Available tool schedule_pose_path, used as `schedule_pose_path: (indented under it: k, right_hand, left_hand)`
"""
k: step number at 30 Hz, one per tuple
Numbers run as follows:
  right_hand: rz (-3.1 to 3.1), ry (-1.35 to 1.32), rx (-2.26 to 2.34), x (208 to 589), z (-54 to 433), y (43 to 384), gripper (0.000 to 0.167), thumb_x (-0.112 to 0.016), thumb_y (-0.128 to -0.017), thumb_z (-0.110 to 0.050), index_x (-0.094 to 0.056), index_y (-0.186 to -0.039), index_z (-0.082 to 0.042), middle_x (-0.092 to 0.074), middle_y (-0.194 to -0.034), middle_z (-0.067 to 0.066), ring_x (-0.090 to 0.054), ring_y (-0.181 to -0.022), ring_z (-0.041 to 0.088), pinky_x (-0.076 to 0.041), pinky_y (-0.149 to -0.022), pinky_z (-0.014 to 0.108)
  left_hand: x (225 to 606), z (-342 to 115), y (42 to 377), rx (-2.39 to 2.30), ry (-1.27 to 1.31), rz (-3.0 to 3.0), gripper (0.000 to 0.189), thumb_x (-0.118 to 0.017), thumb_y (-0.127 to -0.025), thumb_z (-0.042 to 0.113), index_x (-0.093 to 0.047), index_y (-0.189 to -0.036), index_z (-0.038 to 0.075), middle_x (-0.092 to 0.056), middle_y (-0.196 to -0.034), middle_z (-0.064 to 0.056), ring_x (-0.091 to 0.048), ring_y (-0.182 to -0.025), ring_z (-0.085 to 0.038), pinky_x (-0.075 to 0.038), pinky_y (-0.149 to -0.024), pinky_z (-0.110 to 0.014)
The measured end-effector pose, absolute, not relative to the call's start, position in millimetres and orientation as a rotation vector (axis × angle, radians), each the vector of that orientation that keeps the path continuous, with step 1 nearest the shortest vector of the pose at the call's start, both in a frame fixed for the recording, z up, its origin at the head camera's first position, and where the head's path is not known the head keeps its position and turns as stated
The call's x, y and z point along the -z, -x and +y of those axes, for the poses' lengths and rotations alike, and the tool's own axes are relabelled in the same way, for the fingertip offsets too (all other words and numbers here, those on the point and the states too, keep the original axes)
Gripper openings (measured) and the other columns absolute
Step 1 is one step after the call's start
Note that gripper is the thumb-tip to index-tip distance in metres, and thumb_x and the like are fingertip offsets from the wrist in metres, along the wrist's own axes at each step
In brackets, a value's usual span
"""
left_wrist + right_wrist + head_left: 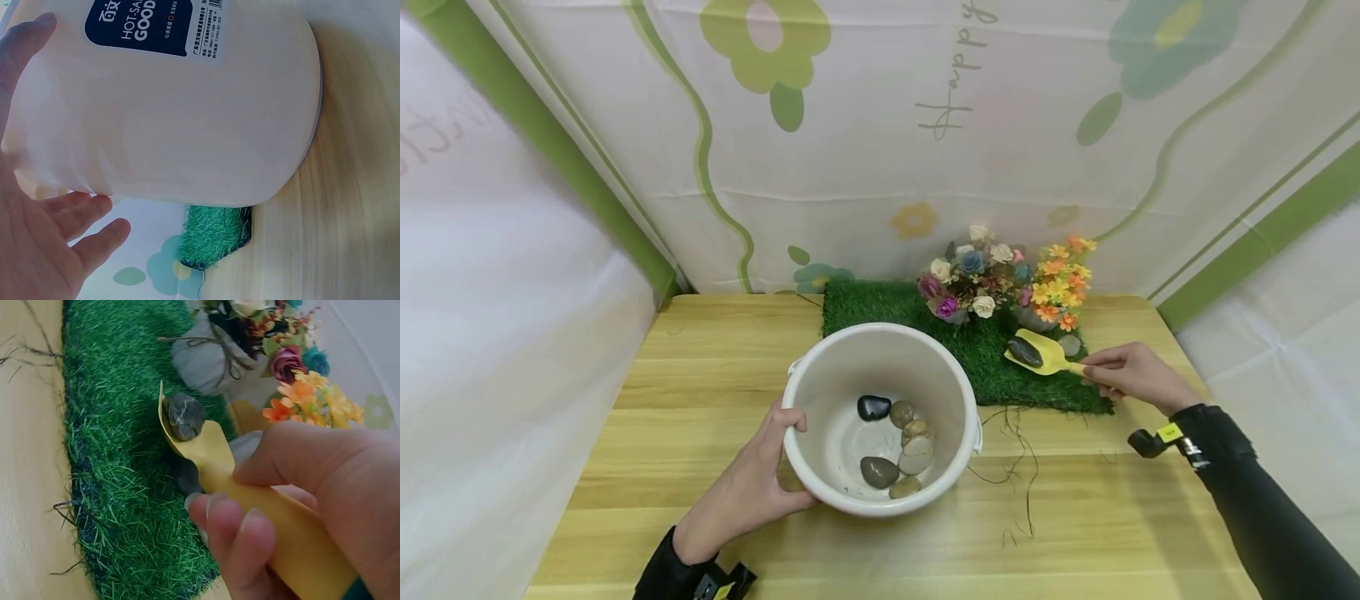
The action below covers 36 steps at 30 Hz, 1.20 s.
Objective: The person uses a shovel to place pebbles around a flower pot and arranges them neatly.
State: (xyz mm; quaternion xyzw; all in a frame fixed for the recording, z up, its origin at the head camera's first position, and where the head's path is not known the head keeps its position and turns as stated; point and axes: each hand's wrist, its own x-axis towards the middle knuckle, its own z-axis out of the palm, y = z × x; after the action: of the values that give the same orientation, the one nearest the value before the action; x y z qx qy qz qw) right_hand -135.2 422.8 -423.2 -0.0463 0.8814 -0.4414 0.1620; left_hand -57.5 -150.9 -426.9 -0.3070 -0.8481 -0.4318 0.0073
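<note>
My left hand (748, 475) grips the left side of a white bucket (966, 467), with a finger hooked over the rim. The bucket's labelled outer wall (156, 125) fills much of the left wrist view. Several stones lie on the bucket's bottom, among them a shiny black stone (873, 407) and a dark grey stone (879, 472). My right hand (1138, 379) holds a small yellow shovel (1052, 357) by its handle, over the artificial turf (1000, 375). A dark stone (186, 417) rests in the shovel's scoop.
Potted flowers in mixed colours (973, 279) and orange-yellow flowers (1060, 283) stand at the back of the turf. A pale stone (1070, 344) lies beside the shovel. Loose dark strands (1022, 450) lie on the wooden table (700, 375). Printed curtains hang behind.
</note>
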Motion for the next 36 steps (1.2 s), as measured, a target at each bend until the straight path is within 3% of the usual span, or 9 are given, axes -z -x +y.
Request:
schedule_pose_path:
  k: [5, 21, 32, 36]
  right_hand:
    - [2.576, 0.142, 1.156, 420.2, 413.4, 138.2, 0.038, -0.057, -0.105, -0.014, -0.057, -0.129, 0.016, -0.068, -0.105, 0.025, -0.064, -0.082, 0.039, -0.052, -0.065, 0.043]
    - [2.675, 0.142, 0.996, 409.8, 409.0, 139.5, 0.040, -0.057, -0.105, -0.018, -0.058, -0.129, 0.013, -0.069, -0.086, 0.015, -0.062, -0.073, 0.036, -0.048, -0.060, 0.039]
    - [2.679, 0.117, 1.000, 407.9, 426.8, 128.2, 0.043, -0.058, -0.104, -0.019, -0.057, -0.131, 0.014, -0.069, -0.084, 0.014, -0.056, -0.064, 0.025, -0.039, -0.053, 0.033]
    - [2.693, 0.120, 1.022, 408.1, 435.0, 122.2, 0.043, -0.059, -0.105, -0.021, -0.058, -0.131, 0.013, -0.071, -0.089, 0.015, -0.059, -0.066, 0.023, -0.042, -0.053, 0.034]
  left_hand:
    - [426.4, -151.4, 57.4, 1.347, 0.956, -2.654, 0.075, -0.091, -0.073, 0.029, -0.033, -0.119, 0.017, -0.032, -0.154, -0.013, -0.040, -0.136, -0.034, -0.051, -0.091, -0.046]
    - [427.5, -152.2, 57.0, 1.324, 0.959, -2.657, 0.074, -0.091, -0.073, 0.029, -0.034, -0.118, 0.012, -0.027, -0.158, -0.011, -0.038, -0.137, -0.033, -0.049, -0.093, -0.046]
    - [428.3, -151.8, 57.3, 1.314, 0.973, -2.645, 0.075, -0.092, -0.071, 0.028, -0.035, -0.117, 0.011, -0.029, -0.157, -0.012, -0.038, -0.138, -0.033, -0.048, -0.095, -0.047]
    - [428.3, -151.9, 57.2, 1.318, 0.967, -2.648, 0.075, -0.092, -0.071, 0.029, -0.035, -0.117, 0.011, -0.028, -0.158, -0.012, -0.038, -0.138, -0.033, -0.048, -0.095, -0.047]
